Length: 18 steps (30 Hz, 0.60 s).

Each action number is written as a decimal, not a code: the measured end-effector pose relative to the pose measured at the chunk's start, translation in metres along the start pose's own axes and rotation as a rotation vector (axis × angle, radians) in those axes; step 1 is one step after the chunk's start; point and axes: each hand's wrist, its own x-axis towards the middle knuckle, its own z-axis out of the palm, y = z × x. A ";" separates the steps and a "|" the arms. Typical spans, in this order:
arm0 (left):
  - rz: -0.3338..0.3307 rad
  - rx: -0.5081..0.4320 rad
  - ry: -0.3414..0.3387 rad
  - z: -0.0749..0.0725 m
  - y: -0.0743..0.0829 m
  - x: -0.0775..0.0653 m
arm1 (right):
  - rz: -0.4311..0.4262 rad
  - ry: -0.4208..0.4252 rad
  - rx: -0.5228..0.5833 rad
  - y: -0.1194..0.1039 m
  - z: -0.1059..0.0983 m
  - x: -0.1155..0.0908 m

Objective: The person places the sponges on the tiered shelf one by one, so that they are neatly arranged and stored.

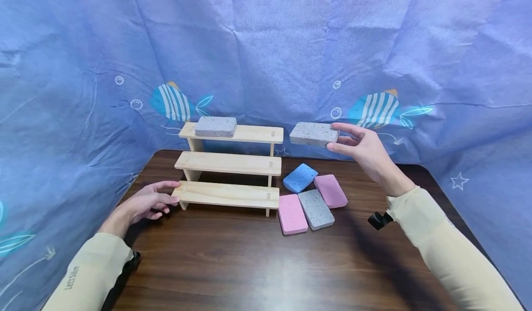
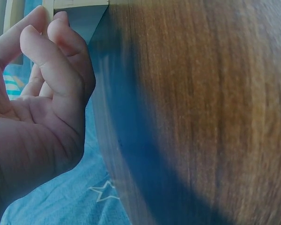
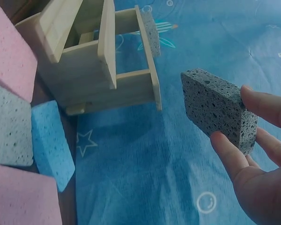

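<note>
My right hand (image 1: 367, 151) holds a grey speckled sponge (image 1: 313, 133) by its right end, raised in the air to the right of the stand's top tier. In the right wrist view the thumb and fingers grip one end of this porous sponge (image 3: 215, 105). At the left, my left hand (image 1: 145, 203) pinches the left end of the lowest board of a three-tier wooden stand (image 1: 226, 194), its other fingers loosely curled. Another grey sponge (image 1: 215, 126) lies on the left part of the top tier.
Right of the stand, a blue sponge (image 1: 300, 178), two pink sponges (image 1: 293, 215) and a grey sponge (image 1: 316, 209) lie close together on the dark wooden table (image 1: 232, 260). Blue fish-print cloth (image 1: 282, 47) hangs behind and beside the table.
</note>
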 end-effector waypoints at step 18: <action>-0.004 0.008 -0.016 -0.001 -0.001 0.004 | -0.038 -0.060 0.172 -0.009 0.032 0.019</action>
